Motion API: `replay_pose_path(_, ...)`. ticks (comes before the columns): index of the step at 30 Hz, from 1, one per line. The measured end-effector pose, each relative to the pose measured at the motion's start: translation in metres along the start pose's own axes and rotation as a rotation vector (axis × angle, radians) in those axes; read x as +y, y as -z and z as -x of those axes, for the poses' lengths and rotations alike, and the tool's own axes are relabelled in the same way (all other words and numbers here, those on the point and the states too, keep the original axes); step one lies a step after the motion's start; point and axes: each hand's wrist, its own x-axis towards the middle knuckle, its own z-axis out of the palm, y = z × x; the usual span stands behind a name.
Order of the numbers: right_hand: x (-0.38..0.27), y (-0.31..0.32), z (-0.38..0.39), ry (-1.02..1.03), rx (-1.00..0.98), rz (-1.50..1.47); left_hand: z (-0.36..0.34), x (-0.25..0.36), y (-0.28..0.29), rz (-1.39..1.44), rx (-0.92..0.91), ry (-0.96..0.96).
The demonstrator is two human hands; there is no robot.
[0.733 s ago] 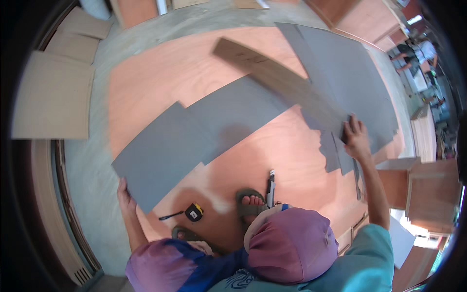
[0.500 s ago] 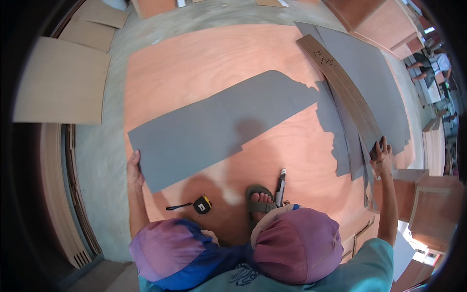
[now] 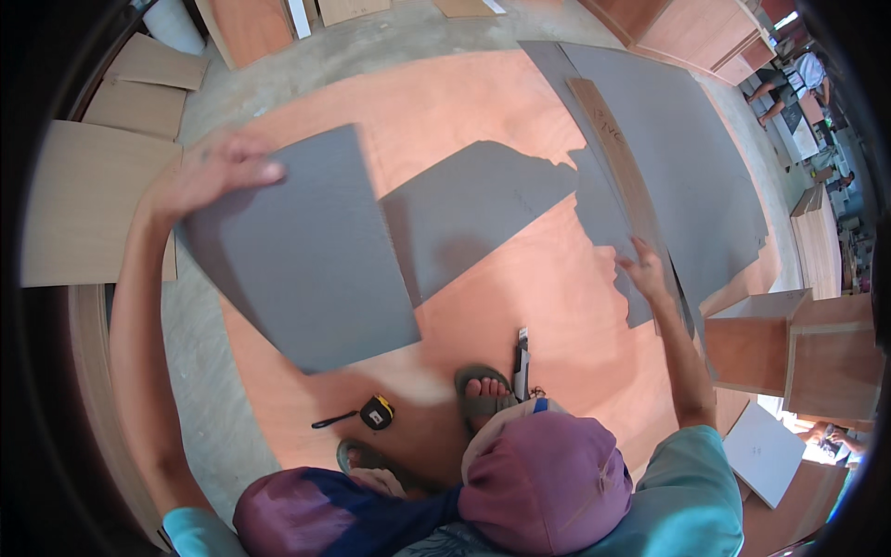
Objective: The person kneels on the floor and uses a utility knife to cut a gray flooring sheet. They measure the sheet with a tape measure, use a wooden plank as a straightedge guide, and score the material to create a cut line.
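Observation:
My left hand (image 3: 219,174), slightly blurred, pinches the far left edge of a grey sheet (image 3: 311,255), thumb on top. The piece is raised and tilted, and its straight right edge overlaps a second grey sheet (image 3: 483,200) with a ragged far end. My right hand (image 3: 645,271) is open, thumb and fingers apart, over the near part of a long brown wooden strip (image 3: 617,148) with handwriting on it. I cannot tell whether its fingertips touch the strip. The strip lies on larger grey sheets (image 3: 682,158) at the right.
Beneath everything is a broad plywood panel (image 3: 548,306). A utility knife (image 3: 522,364) lies by my sandalled foot (image 3: 483,390), a black-and-yellow tape measure (image 3: 377,411) farther left. Wooden boxes (image 3: 752,353) stand at the right, boards (image 3: 102,200) at the left. A person (image 3: 800,79) is at the far right.
My left hand has lifted the grey sheet's left end and moved far and left. My right hand has let go of the wooden strip's near end and moved left; the strip has shifted slightly.

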Motion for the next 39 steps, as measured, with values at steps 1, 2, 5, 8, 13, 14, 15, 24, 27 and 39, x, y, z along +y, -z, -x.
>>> replay_pose_path(1,-0.094,-0.014,-0.011,-0.242,-0.179,-0.333,-0.013,0.025,-0.005,0.008,-0.047,-0.061)
replay_pose_path(2,-0.124,-0.029,-0.013,-0.139,-0.294,-0.539,-0.027,0.051,-0.019,-0.122,0.094,-0.138)
replay_pose_path(5,-0.283,-0.068,0.006,-0.016,-0.653,-1.273,-0.087,0.097,-0.042,-0.272,-0.360,-0.435)
replay_pose_path(8,-0.318,-0.108,0.019,-0.025,-0.402,-1.093,-0.135,0.151,-0.104,-0.630,-0.309,-0.587)
replay_pose_path(13,-0.319,-0.183,0.012,-0.570,-0.206,-1.419,-0.104,0.110,-0.141,-0.801,0.587,-0.825)
replay_pose_path(14,-0.304,-0.195,0.008,-0.665,-0.155,-1.449,-0.093,0.087,-0.143,-0.748,0.560,-0.753)
replay_pose_path(15,-0.281,-0.203,0.002,-0.758,-0.083,-1.470,-0.084,0.065,-0.147,-0.671,0.444,-0.614)
replay_pose_path(24,-0.239,-0.213,0.010,-0.849,-0.076,-1.020,0.033,-0.096,-0.361,-0.045,0.146,0.259)
replay_pose_path(27,-0.214,-0.188,0.002,-0.850,-0.189,-0.847,0.014,-0.070,-0.403,-0.091,0.148,0.353)
replay_pose_path(39,-0.124,-0.185,-0.079,0.099,0.178,0.161,-0.011,-0.083,-0.408,-0.085,0.209,0.215)
